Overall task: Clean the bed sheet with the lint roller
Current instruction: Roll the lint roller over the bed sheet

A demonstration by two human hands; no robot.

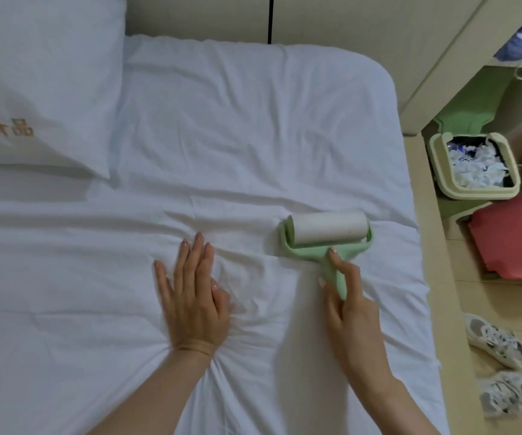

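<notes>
white bed sheet [222,120] — left hand [192,296] pressed flat, right hand [349,296] gripping lint roller [327,235].

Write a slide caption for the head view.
Right hand holds a lint roller on the bed sheet; left hand presses it flat.

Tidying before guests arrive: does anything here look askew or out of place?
Yes: the bed sheet is wrinkled, bunching around the left hand pressing it, and two sneakers lie scattered on the floor beside it.
</notes>
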